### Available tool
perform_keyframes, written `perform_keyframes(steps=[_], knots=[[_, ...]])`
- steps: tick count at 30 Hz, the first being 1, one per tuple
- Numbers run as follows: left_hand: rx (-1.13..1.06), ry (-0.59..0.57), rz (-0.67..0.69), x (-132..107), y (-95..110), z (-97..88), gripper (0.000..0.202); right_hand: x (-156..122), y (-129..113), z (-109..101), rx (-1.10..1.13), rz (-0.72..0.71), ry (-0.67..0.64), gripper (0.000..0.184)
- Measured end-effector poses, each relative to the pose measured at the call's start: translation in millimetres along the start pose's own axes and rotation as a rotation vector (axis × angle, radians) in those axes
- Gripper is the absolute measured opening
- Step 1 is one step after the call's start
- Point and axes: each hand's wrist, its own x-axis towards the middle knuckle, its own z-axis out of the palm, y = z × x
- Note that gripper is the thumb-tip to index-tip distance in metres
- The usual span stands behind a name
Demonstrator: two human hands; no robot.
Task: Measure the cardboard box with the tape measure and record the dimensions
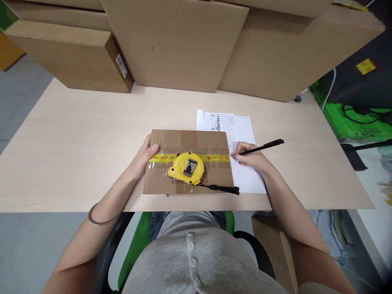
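Observation:
A cardboard box [190, 141] with yellow printed tape lies in front of me near the table's front edge. My left hand [147, 153] grips its left side, thumb on top. On the box rests a yellow tape measure [183, 173] with a black wrist strap [225, 189] that reaches the box's right edge. My right hand [248, 155] is closed around a black pen [266, 146], beside the box's right edge and over white paper [249, 179]. The box covers part of the paper, whose upper portion carries printing and handwritten marks.
Large cardboard boxes [180, 49] stand along the table's back, with a flatter box [76, 61] at left. Right of the table [76, 163] are a green surface [339, 122] with black cables and a dark case [361, 90]. Another box [272, 241] sits below, at right.

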Motion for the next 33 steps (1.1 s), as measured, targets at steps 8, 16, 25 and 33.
perform_keyframes(steps=[8,16,25,33], knots=[[0.010,0.006,0.004,0.5,-1.0,-1.4,0.059,0.4,1.1,0.3,-0.009,-0.004,0.003,0.033],[0.017,-0.051,0.044,4.1,-8.1,-8.4,0.055,0.6,1.5,-0.1,-0.020,-0.021,0.001,0.034],[0.007,-0.060,0.062,6.4,-12.1,-13.5,0.052,0.9,2.2,0.9,-0.015,-0.037,0.005,0.032],[-0.001,-0.076,0.077,8.2,-15.7,-16.3,0.052,1.0,1.5,1.0,-0.006,-0.032,-0.008,0.031]])
